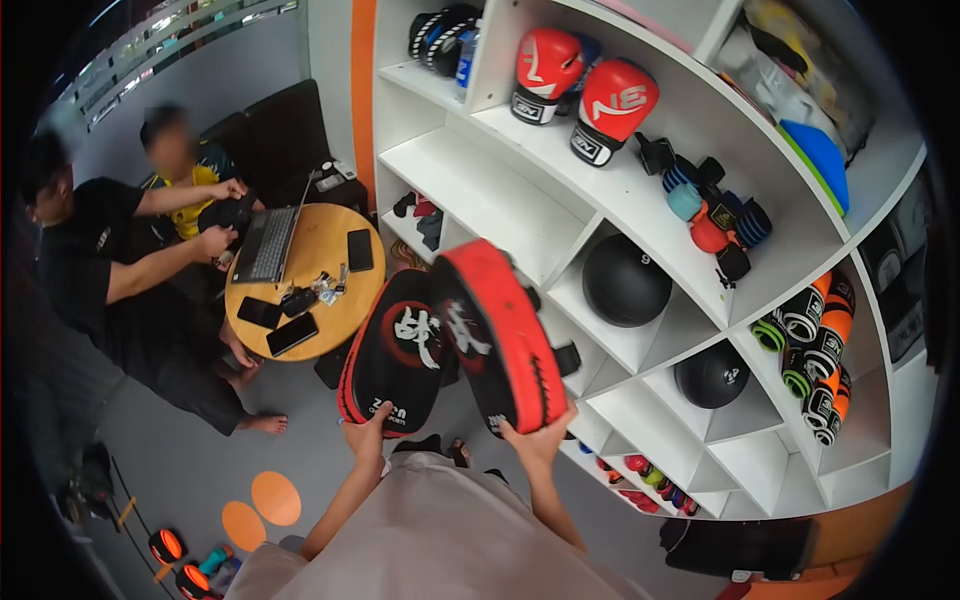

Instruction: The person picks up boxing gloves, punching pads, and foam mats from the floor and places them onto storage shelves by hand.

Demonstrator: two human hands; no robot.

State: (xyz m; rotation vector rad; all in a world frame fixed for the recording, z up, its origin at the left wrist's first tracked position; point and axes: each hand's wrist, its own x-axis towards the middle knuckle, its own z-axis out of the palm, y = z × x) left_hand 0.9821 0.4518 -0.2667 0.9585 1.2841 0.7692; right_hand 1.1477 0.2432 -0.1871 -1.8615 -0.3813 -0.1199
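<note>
Beige shirt (440, 540) cloth fills the bottom centre of the frame, with both bare forearms rising from it. The left hand (365, 435), just left of centre, has its fingers closed on the lower edge of a black pad (400, 350) with a red rim and white markings. The right hand (540, 440), just right of centre, is clamped on the lower end of a red pad (495, 330), which tilts up and to the left. Both pads are held in the air at mid-frame, side by side and overlapping, in front of the white shelf unit (520, 200).

On the grey floor at lower left lie two orange floor spots (277, 497). Behind the pads the shelf unit spreads over the right half. One black medicine ball (626, 282) sits in a compartment right of centre, what seem to be rolled wraps (815, 340) are stacked further right, and red boxing gloves (545, 65) rest on the top shelf.

Left of centre stands a round wooden counter (320, 250) carrying an open laptop (268, 245) and several phones (360, 250). Two people (110, 260) sit beside it at upper left.
</note>
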